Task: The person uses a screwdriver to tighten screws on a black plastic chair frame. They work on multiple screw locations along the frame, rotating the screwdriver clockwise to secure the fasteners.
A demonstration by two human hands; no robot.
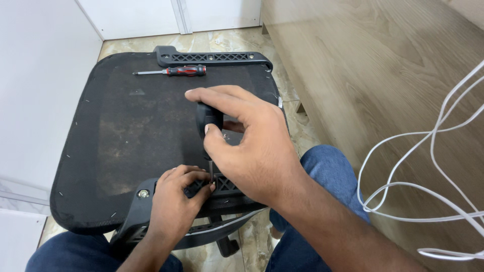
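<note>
Black, red, blue and pale wood tones around an upturned chair seat.

The chair seat (126, 136) is black with a worn brownish patch in the middle; its armrest bracket (212, 58) is black with a lattice pattern. The spare screwdriver (174, 71) has a red-and-black handle and a silver shaft, and the screwdriver in the right hand (252, 146) has a black handle (207, 118). The jeans (327, 171) are blue. The table (383, 75) shows light brown wood grain, the cable (428, 151) is white, and the floor (227, 41) is beige marbled tile.

A right hand (247, 146) grips a black-handled screwdriver (207, 121) upright over an upturned black chair seat (126, 131), while the left hand (176, 201) steadies its tip at the black plastic armrest bracket (222, 194).
</note>
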